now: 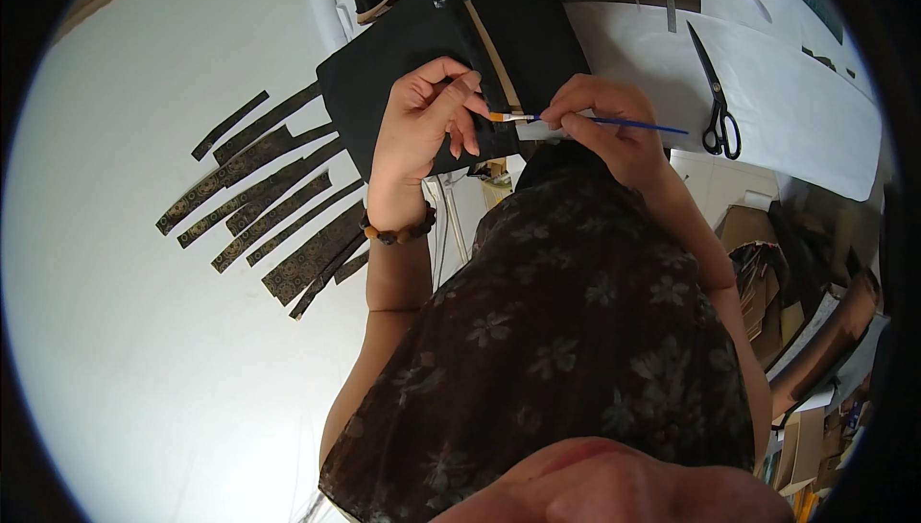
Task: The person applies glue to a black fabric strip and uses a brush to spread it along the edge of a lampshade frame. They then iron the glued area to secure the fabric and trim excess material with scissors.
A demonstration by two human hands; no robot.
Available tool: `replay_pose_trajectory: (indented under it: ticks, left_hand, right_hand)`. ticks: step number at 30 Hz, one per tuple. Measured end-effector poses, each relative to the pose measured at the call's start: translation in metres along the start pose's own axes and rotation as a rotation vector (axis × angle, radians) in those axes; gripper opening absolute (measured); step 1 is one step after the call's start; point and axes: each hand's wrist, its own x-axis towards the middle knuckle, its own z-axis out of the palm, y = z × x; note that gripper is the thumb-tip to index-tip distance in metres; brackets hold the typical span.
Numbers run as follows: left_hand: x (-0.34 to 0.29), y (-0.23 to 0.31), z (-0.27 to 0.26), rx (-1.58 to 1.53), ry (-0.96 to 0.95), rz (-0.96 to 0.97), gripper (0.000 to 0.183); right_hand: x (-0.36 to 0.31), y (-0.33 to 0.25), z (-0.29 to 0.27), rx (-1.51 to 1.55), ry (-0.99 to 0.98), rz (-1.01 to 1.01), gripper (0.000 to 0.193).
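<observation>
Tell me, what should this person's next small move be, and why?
I'd probably draw the left hand slightly clear of the bristles: its fingers are right beside the brush tip, above the black material, while the right hand holds the brush, so backing off might free the tip.

Bright glare low on the white surface (125,350), bent edges, black fisheye rim, lower right dim, perhaps soft.

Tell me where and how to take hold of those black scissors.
The black scissors are probably best taken by both handle loops, coming from the near side: they lie on the white sheet, loops toward the person, blades pointing away. The nearer right hand holds a paintbrush.
</observation>
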Motion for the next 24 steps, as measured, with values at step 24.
replay_pose_trajectory:
  ticks: [24]
  left_hand:
    - [-0.021, -0.026, 0.003, -0.045, 0.432, 0.566, 0.021]
  right_hand:
    - [0.019, -0.026, -0.046, -0.081, 0.506, 0.001, 0.029]
